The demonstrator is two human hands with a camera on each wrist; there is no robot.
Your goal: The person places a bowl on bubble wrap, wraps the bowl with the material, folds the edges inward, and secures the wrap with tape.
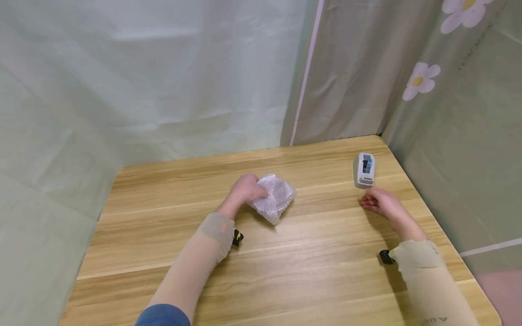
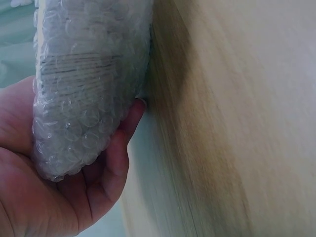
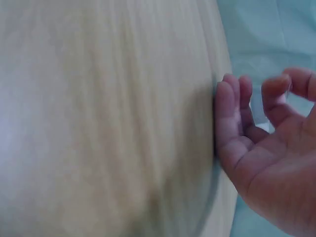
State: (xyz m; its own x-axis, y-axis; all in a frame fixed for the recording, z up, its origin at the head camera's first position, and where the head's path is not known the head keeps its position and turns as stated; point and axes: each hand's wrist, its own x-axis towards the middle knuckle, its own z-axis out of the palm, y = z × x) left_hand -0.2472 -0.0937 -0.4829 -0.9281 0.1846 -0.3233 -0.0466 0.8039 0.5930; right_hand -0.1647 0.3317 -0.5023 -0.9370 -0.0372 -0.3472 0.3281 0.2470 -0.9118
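In the head view my left hand (image 1: 246,189) grips a bubble-wrapped bundle (image 1: 279,194) from its left side. Close up in the left wrist view, the bubble wrap (image 2: 84,98) covers something with dark stripes, whose kind cannot be made out. The fingers (image 2: 116,163) curl under its lower edge. My right hand (image 1: 381,206) is low over the tabletop, just in front of a grey-white tape dispenser (image 1: 364,170). Its thumb and forefinger (image 3: 276,96) meet at the tips, pinching what looks like a faint sliver of clear tape. The other fingers are bent loosely beside the wood.
Both hands work over a wood-grain table (image 1: 302,271). Pale green curtains (image 1: 195,90) stand behind it and at both sides, with white flowers (image 1: 420,81) printed at the right. The dispenser is near the table's right edge.
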